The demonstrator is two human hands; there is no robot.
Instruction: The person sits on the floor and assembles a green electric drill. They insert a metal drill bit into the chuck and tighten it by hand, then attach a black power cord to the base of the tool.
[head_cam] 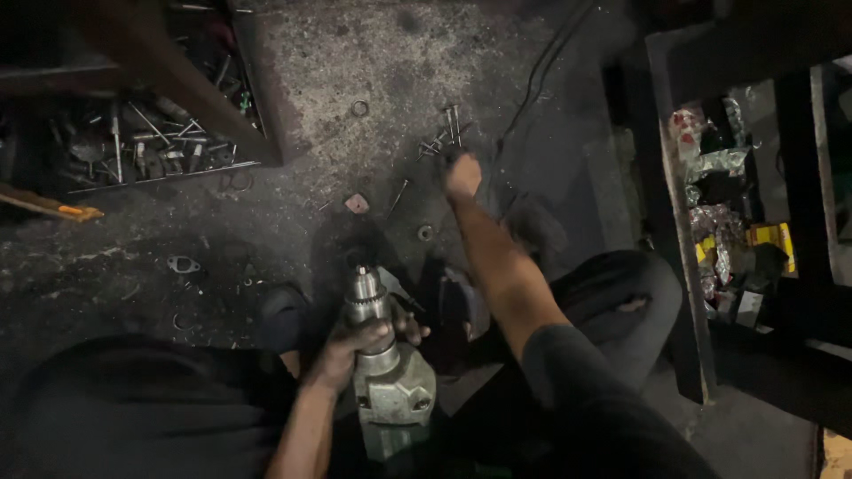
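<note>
Head view looks down on a dark, grimy concrete floor, with a heavy power drill as the landmark low in the middle of the picture. The drill stands with its metal chuck pointing away from the person and its grey cast body nearest them. The left hand is wrapped around the drill just behind the chuck, fingers curled tight on the metal. The right hand is stretched well beyond the drill and to its right, down at the floor beside a small scatter of bolts; the hand looks bunched, but whether it grips anything cannot be told in the dim light. A single bolt and a small ring lie between that hand and the chuck. A larger ring lies farther out beyond the drill. Left of the drill, well apart, a flat gasket rests on the floor, and beyond it a tray holds mixed metal tools. Far right of the drill, dark shelves carry crumpled packets.
</note>
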